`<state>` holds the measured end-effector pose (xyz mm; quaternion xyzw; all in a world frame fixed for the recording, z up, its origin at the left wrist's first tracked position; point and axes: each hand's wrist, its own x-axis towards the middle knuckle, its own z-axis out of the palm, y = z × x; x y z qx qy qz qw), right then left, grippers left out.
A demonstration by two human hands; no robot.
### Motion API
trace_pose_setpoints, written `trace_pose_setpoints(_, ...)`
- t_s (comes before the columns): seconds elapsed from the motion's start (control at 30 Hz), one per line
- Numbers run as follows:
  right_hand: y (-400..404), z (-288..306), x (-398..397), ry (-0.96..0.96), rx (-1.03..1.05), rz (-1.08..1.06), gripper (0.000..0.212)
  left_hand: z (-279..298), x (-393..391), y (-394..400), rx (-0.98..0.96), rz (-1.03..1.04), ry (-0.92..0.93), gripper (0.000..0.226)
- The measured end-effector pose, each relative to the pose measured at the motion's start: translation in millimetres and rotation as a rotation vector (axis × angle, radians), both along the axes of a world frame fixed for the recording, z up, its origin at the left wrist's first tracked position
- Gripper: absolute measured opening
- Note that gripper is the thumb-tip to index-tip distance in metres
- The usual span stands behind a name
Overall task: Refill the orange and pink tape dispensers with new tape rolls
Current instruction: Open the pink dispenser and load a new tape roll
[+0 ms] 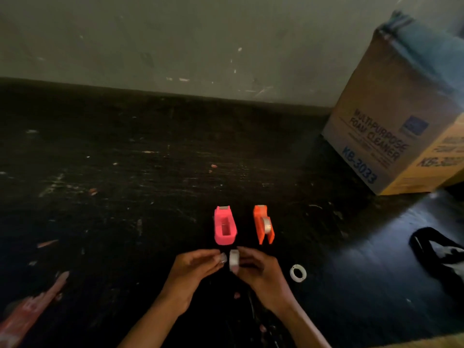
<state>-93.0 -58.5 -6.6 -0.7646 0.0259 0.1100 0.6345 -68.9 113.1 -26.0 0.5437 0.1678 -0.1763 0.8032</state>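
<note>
On the dark table a pink tape dispenser (224, 226) stands with its well empty. Just to its right, an orange tape dispenser (263, 224) has a roll of clear tape (267, 225) seated in it. Below them, my right hand (261, 272) grips a white tape roll (234, 259) on edge. My left hand (198, 270) pinches something small and pale, seemingly the tape's loose end (223, 258), beside that roll. A bare white ring (298, 273), like an empty tape core, lies flat to the right of my right hand.
A cardboard box (399, 126) printed "MULTI-PURPOSE FOAM CLEANER" stands at the back right against the grey wall (175, 41). A black and white object (442, 254) lies at the right edge. A reddish smear (32, 310) marks the table's near left.
</note>
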Motion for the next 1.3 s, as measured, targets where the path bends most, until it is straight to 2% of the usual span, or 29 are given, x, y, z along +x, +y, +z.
trace_pose_setpoints(0.07,1.6,7.7,-0.6,-0.007,0.058,0.050,0.033,2.9,-1.9,-1.7,0.090,-0.052,-0.073,0.019)
trace_pose_setpoints(0.17,1.3,11.8,-0.1,-0.027,0.031,0.079,0.038,4.9,-2.9,-1.9,0.185,-0.104,-0.153,0.017)
trace_pose_setpoints(0.33,1.6,15.9,2.3,-0.056,-0.002,0.113,0.037,8.3,0.8,2.3,0.237,-0.185,-0.218,0.020)
trace_pose_setpoints(0.5,5.5,17.4,9.6,-0.093,-0.021,0.099,0.034,8.6,2.9,-1.1,0.210,-0.187,-0.303,0.034)
trace_pose_setpoints(0.8,8.2,5.3,36.3,-0.121,-0.035,0.114,0.033,-3.9,24.6,-2.1,0.240,-0.097,-0.296,0.030)
trace_pose_setpoints(0.93,5.6,-3.1,54.1,-0.108,-0.017,0.082,0.037,-5.9,41.0,-5.1,0.259,-0.112,-0.300,0.029)
trace_pose_setpoints(1.07,-0.3,-2.5,79.6,-0.159,-0.043,0.141,0.039,-6.5,61.1,-9.1,0.291,-0.136,-0.335,0.026)
trace_pose_setpoints(1.17,-1.3,-5.4,103.1,-0.170,-0.110,0.137,0.042,-13.4,76.5,-11.7,0.416,-0.087,-0.340,0.034)
trace_pose_setpoints(1.3,-0.6,-14.5,122.1,-0.195,-0.300,0.184,0.037,-25.9,82.3,-15.2,0.572,-0.146,-0.359,0.042)
